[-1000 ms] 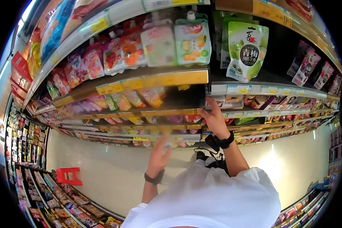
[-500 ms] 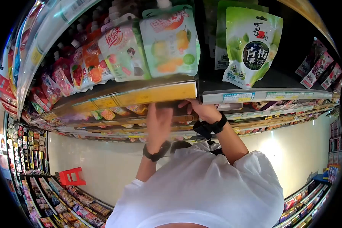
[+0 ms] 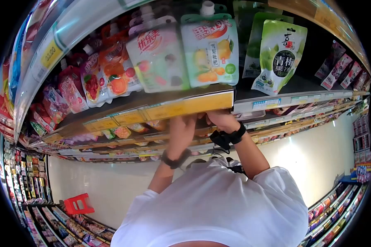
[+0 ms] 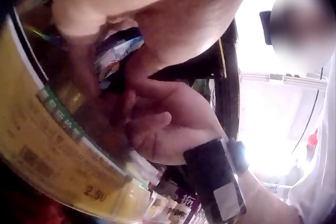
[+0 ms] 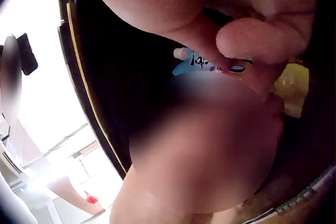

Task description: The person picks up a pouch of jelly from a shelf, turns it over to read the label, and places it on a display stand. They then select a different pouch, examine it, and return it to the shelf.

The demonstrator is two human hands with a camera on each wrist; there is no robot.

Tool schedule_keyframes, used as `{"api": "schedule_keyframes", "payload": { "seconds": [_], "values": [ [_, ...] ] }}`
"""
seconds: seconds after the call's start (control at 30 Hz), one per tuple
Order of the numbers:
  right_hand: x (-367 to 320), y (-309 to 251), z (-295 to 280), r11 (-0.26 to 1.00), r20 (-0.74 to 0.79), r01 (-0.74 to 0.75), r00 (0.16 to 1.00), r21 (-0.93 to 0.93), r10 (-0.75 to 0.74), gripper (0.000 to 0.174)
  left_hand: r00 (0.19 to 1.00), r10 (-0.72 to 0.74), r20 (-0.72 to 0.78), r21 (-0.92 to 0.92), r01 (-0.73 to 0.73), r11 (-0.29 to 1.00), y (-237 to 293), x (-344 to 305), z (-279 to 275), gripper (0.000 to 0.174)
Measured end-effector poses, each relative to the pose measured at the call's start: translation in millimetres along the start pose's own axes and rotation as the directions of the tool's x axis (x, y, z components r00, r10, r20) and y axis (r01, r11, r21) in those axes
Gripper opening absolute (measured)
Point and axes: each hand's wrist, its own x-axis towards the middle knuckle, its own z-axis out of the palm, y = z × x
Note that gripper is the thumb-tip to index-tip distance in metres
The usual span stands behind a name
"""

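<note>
Both hands are together under the front edge of a shelf, their fingers largely hidden in the head view. My left hand (image 3: 181,131) is to the left, my right hand (image 3: 222,120) right beside it. Between and behind them in the right wrist view shows a blue pouch (image 5: 197,62) with a white cap. Bent fingers of the right hand overlap it there, and the left hand blurs across its lower side. From the left wrist, a blue-and-white package (image 4: 118,50) shows in the gap between left thumb and fingers. I cannot tell which hand grips the pouch.
Capped drink pouches (image 3: 210,51) line the shelf above, with a green bag (image 3: 280,57) to their right. A yellow price strip (image 3: 185,107) runs along the shelf edge over the hands. A yellow package (image 5: 292,88) lies near the blue pouch. A red stool (image 3: 79,203) stands behind on the floor.
My left hand has risen from below the shelves to join the right hand under the shelf edge. The right hand has gone in behind that edge, and the head view has come closer to the shelf.
</note>
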Motion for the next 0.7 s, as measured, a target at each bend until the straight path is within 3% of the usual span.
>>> {"api": "schedule_keyframes", "payload": {
  "seconds": [0.07,0.17,0.23,0.27,0.37,0.4,0.47,0.53,0.7],
  "values": [
    [-13.7,-23.7,14.2,0.997,-0.020,-0.013,1.000,-0.081,0.011,0.016,0.995,-0.005,0.102,0.005,0.004,1.000,4.7,3.1,-5.2,0.025],
    [-13.3,-1.8,17.8,0.945,0.032,0.248,0.968,-0.215,-0.247,0.014,0.956,-0.238,0.175,-0.005,0.242,0.970,29.2,2.1,-12.4,0.026],
    [-22.0,1.5,25.7,0.932,0.017,0.281,0.958,-0.230,-0.285,0.015,0.999,-0.008,0.052,0.176,-0.001,0.984,29.9,-2.8,-13.4,0.032],
    [-27.7,1.0,29.6,0.952,-0.009,0.229,0.972,-0.201,-0.236,0.016,0.993,0.117,0.009,0.271,-0.116,0.956,30.0,-5.6,-14.0,0.036],
    [-54.9,-35.0,54.5,0.999,-0.075,-0.003,0.997,-0.041,0.000,0.019,0.953,0.301,-0.031,0.271,-0.282,0.921,3.7,-12.0,-14.7,0.048],
    [-62.4,-34.7,60.0,0.990,-0.064,0.074,0.995,-0.116,-0.082,0.029,0.963,0.269,-0.003,0.221,-0.261,0.940,4.6,-16.3,-17.9,0.051],
    [-74.2,-27.3,71.5,0.994,-0.126,0.075,0.988,-0.085,-0.086,0.034,0.980,0.196,0.044,0.128,-0.200,0.971,8.3,-28.9,-22.7,0.056],
    [-88.6,-30.4,80.6,0.995,-0.174,0.062,0.982,-0.080,-0.076,0.046,0.979,0.200,-0.029,0.162,-0.193,0.968,-3.0,-38.2,-19.2,0.057],
    [-119.3,-19.2,91.0,0.963,-0.266,0.181,0.936,-0.198,-0.230,0.041,0.937,0.307,-0.168,0.111,-0.291,0.950,-2.8,-54.8,-8.8,0.057]
  ]
}}
